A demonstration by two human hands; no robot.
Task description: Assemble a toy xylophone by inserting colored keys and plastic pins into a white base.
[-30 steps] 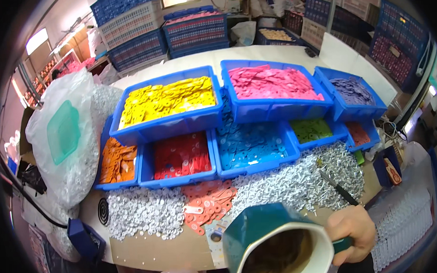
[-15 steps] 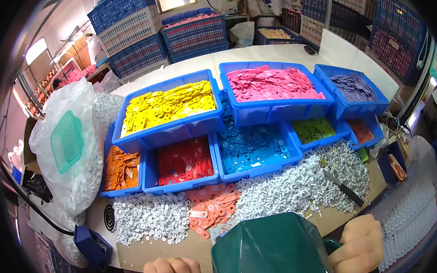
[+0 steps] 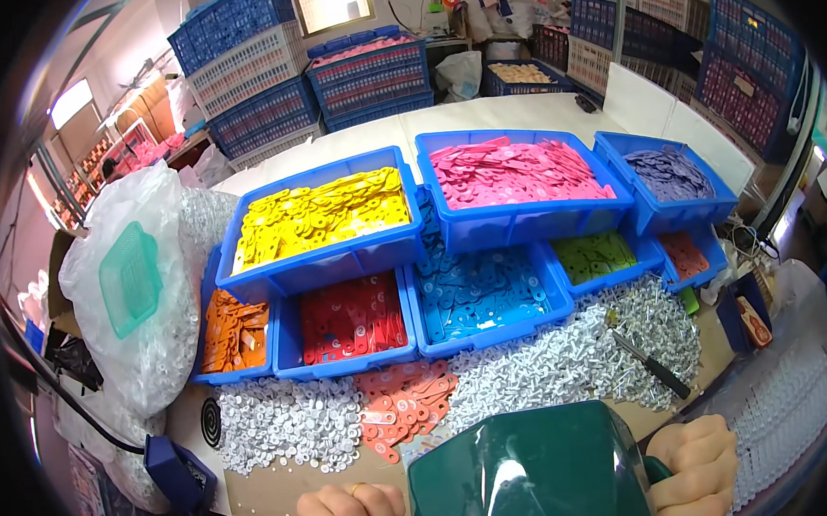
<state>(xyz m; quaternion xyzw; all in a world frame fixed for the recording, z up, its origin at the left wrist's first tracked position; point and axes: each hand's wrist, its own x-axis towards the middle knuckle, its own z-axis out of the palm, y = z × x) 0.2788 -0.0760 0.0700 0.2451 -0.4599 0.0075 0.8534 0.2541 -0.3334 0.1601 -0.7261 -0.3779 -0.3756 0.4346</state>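
A dark green machine housing [image 3: 529, 470] with a glossy top stands right in front of me, cut off by the lower edge. To its right my right hand [image 3: 695, 472] is closed around a green handle [image 3: 658, 470] at the housing's side. My left hand [image 3: 352, 510], with a ring on one finger, is curled closed by the housing's left side; whatever its fingers hold is hidden. Beyond the housing lie coral-pink plastic strips [image 3: 404, 401], a heap of small white round caps [image 3: 291, 420] and a heap of white rivet-like pins [image 3: 529, 368].
Blue bins hold yellow strips [image 3: 328, 211], pink strips [image 3: 516, 172], red strips [image 3: 353, 316] and blue strips [image 3: 480, 297]. A black-handled tool [image 3: 658, 372] lies on metallic pins at right. A clear bag [image 3: 125, 298] bulges at left. Crates [image 3: 244, 76] are stacked behind.
The whole view has shifted a little, with bins and heaps slightly lower. Both hands and the housing appear slightly further right. Both hands stay closed.
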